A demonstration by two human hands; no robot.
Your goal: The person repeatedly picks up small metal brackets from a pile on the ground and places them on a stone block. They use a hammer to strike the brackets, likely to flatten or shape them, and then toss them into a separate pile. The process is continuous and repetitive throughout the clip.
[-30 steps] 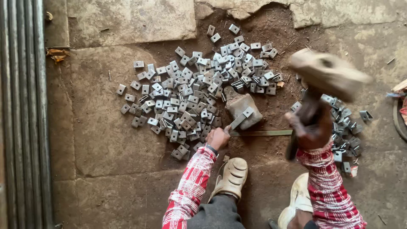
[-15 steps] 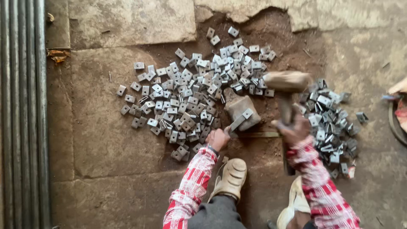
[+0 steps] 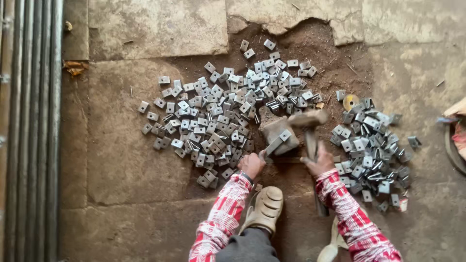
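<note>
Left of the block (image 3: 277, 133), a big heap of plates (image 3: 218, 116) spreads over the floor. My left hand (image 3: 252, 165), just below the block, has its fingers closed on a strip (image 3: 274, 144) that lies tilted on the block's top. Best to keep those fingers low, clear of the head. My right hand (image 3: 318, 162) is wrapped tight around the hammer (image 3: 309, 121), its head blurred at the block's right edge. Right of the block lies a second heap (image 3: 371, 145). My shoe (image 3: 264, 208) sits below the block, close to the swing.

Hammer (image 3: 308, 120) over bracket (image 3: 280, 139) on block (image 3: 274, 130)
</note>
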